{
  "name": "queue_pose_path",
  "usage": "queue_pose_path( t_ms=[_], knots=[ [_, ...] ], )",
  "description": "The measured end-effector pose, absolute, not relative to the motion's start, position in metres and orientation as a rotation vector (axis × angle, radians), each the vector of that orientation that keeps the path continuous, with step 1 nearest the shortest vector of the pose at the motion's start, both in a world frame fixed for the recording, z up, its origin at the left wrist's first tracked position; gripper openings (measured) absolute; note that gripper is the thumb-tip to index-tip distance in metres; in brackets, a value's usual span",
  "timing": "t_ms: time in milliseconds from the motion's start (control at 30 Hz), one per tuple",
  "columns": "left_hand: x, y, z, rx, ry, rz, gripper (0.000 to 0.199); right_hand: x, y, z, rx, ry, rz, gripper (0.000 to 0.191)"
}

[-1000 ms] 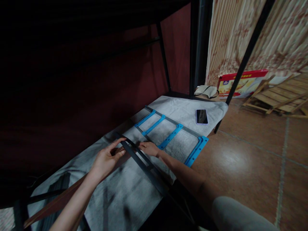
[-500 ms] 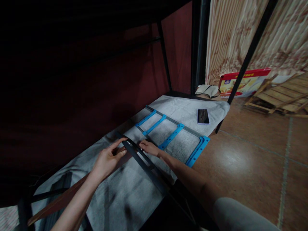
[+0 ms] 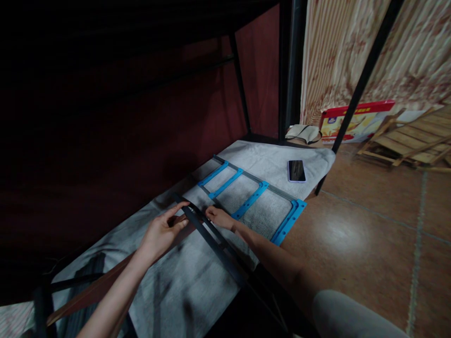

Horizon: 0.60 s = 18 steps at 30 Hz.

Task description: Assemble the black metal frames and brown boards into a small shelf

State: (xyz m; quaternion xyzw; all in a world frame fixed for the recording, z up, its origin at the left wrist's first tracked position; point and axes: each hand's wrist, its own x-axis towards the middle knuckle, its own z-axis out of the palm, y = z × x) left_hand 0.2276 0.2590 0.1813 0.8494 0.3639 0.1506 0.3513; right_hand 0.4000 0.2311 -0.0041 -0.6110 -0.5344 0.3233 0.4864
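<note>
A dark frame (image 3: 220, 253) of long parallel bars slants from the middle of the head view down toward my lap. A reddish-brown board (image 3: 102, 286) runs off to the left from it, partly behind my forearm. My left hand (image 3: 164, 232) is closed on the frame near its far end, index finger over the top of the bar and thumb below. On the other side my right hand (image 3: 219, 217) is closed by the inner bar, fingertips pressed together; whatever they pinch is hidden. A small shiny metal spot shows between the hands.
A blue and grey ladder-like frame (image 3: 249, 201) lies on the grey cloth (image 3: 264, 152) beyond my right hand. A phone (image 3: 296, 171) lies farther right. Dark legs (image 3: 362, 89) stand around the cloth. A red-and-yellow box (image 3: 357, 123) and wooden slats (image 3: 412, 136) are on the floor.
Both hands and the far end of the dark frame have shifted very slightly to the right. The grip of each hand looks the same.
</note>
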Motion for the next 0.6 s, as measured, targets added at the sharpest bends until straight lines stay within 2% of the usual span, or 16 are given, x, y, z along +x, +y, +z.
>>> queue_pose_path(
  t_ms=[400,600],
  knots=[
    [0.2280,0.2586,0.1819,2.217,0.949,0.405,0.067,0.4029,0.2313,-0.0125,-1.479,-1.398,0.756,0.010],
    [0.2274,0.2572,0.1795,2.220,0.948,0.416,0.068,0.4072,0.2369,-0.0093,-1.520,-1.547,0.706,0.023]
  ],
)
